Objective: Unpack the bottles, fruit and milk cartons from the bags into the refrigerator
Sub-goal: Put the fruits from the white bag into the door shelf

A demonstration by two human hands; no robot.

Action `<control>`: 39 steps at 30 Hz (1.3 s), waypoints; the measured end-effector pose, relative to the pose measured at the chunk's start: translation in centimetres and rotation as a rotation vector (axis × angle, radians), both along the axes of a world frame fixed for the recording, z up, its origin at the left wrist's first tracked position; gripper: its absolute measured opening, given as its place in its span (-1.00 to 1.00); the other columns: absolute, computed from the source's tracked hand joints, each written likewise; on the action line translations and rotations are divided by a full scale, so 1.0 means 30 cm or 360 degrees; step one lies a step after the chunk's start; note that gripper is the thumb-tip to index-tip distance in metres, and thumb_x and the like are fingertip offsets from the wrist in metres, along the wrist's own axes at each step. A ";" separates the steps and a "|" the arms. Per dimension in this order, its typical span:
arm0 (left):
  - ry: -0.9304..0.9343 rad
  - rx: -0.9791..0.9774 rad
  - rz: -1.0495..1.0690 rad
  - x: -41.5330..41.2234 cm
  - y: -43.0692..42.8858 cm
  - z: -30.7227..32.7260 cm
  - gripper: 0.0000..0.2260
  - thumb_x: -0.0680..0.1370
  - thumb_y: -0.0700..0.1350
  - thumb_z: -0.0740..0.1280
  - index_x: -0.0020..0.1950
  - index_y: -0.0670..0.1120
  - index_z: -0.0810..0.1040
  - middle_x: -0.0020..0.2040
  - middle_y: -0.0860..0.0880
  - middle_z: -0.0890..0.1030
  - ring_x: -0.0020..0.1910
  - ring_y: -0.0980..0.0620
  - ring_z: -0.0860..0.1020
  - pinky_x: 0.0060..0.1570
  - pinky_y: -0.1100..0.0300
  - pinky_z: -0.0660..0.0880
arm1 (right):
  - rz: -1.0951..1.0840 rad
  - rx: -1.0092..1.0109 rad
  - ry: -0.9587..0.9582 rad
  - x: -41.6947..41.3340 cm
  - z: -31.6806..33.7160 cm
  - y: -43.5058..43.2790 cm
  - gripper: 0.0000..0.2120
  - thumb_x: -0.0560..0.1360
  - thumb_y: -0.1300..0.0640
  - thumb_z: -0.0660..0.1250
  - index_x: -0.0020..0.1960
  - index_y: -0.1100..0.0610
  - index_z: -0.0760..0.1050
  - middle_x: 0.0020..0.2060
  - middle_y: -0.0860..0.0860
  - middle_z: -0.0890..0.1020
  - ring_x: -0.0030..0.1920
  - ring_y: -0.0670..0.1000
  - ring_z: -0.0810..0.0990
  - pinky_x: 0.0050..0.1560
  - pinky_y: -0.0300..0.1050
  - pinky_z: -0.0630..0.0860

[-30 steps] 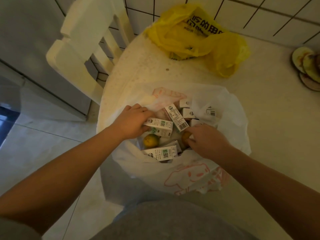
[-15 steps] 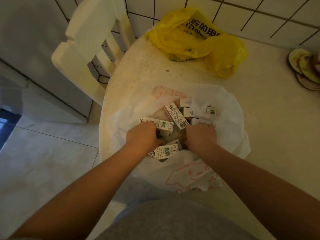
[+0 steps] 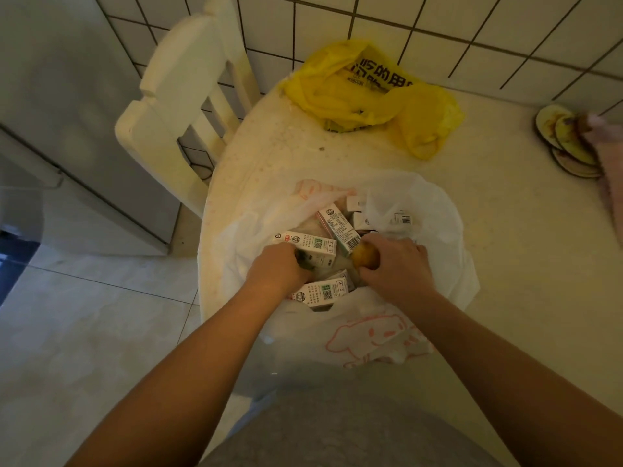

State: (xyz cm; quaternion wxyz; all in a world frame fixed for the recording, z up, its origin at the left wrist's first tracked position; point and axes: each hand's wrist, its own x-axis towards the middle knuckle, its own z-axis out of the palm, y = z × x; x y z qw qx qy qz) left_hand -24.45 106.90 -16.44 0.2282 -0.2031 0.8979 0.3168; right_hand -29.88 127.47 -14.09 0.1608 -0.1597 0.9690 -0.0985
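A white plastic bag lies open on the cream table. Inside are several small white milk cartons, one at the left, one slanted in the middle, one nearest me. My right hand grips a yellow-orange fruit just above the cartons. My left hand reaches into the bag with its fingers curled round a dark green fruit that is mostly hidden beneath it. No bottles show.
A crumpled yellow bag sits at the back of the table by the tiled wall. A white chair stands left of the table, with the grey refrigerator beyond it. Stained round discs and a pink cloth lie at the right.
My left hand moved off a milk carton and down onto the green fruit. My right hand closed round the orange fruit and has lifted it into view.
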 end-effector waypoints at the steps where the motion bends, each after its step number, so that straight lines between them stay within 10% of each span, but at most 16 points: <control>1: 0.0043 0.0016 0.0032 0.011 0.000 0.013 -0.72 0.46 0.01 0.46 0.14 0.01 0.59 0.02 -0.02 0.65 -0.14 0.01 0.62 -0.16 0.10 0.62 | -0.0021 -0.0087 0.0046 0.017 0.018 0.002 -0.51 0.45 -0.11 0.41 0.35 -0.14 0.41 0.14 -0.05 0.60 0.19 0.08 0.49 0.28 0.08 0.30; 10: 0.0719 0.0395 0.0214 0.093 -0.036 0.132 -0.61 0.45 -0.03 0.49 0.23 0.06 0.49 0.09 0.00 0.57 -0.04 0.03 0.55 -0.08 0.06 0.57 | -0.0201 -0.0836 0.0346 0.180 0.180 -0.003 -0.48 0.39 0.13 0.53 0.31 -0.02 0.47 0.13 -0.01 0.54 0.11 0.05 0.53 0.18 0.18 0.49; 17: 0.1046 0.0727 0.0131 0.229 -0.053 0.216 -0.65 0.47 -0.07 0.52 0.16 0.17 0.49 0.07 0.24 0.57 0.02 0.21 0.58 -0.02 0.20 0.62 | -0.0264 -0.1035 0.0625 0.374 0.265 -0.025 -0.49 0.40 0.18 0.55 0.30 0.06 0.49 0.16 0.02 0.55 0.10 -0.04 0.52 0.11 -0.39 0.45; 39: 0.1050 0.0918 0.0093 1.239 -0.572 0.379 -0.67 0.51 -0.16 0.49 0.23 0.00 0.52 0.03 0.10 0.62 -0.06 0.20 0.62 -0.11 0.32 0.57 | -0.0512 -0.1475 0.0553 1.434 0.266 -0.575 -0.46 0.38 0.17 0.56 0.29 -0.08 0.48 0.13 -0.12 0.54 0.16 -0.16 0.51 0.13 -0.43 0.39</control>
